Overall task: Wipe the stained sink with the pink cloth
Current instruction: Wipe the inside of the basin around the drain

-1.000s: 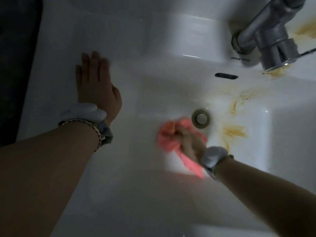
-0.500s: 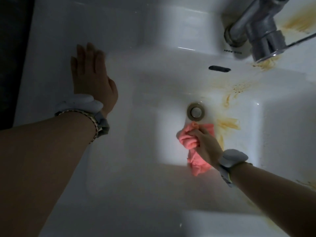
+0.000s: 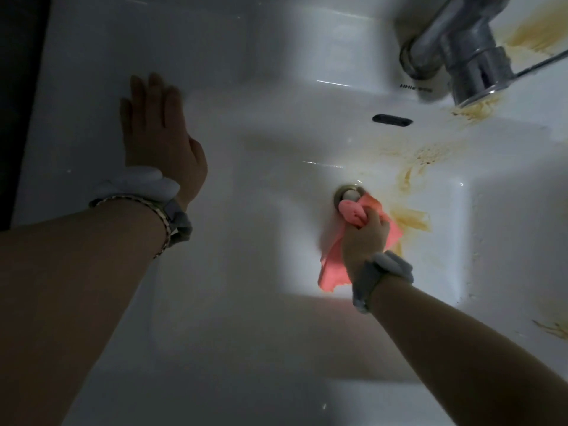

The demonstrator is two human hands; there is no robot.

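Observation:
The white sink (image 3: pixel 246 272) fills the view, with yellow-brown stains (image 3: pixel 412 221) on the right of the basin and more near the tap. My right hand (image 3: pixel 365 241) is shut on the bunched pink cloth (image 3: pixel 335 259) and presses it on the basin floor, touching the lower right edge of the metal drain (image 3: pixel 347 193). The cloth's right edge lies against the nearest stain. My left hand (image 3: pixel 159 142) rests flat, fingers spread, on the sink's left rim and holds nothing.
A chrome tap (image 3: pixel 461 53) overhangs the basin at the top right, with stains (image 3: pixel 534 35) on the ledge behind it. A dark overflow slot (image 3: pixel 392 119) sits in the back wall. More staining (image 3: pixel 553 329) marks the right rim. A dark gap (image 3: pixel 18 87) borders the sink's left.
My right hand has slid the pink cloth from left of and below the drain rightwards and up to its lower right edge, beside the stains. My left hand stays on the rim.

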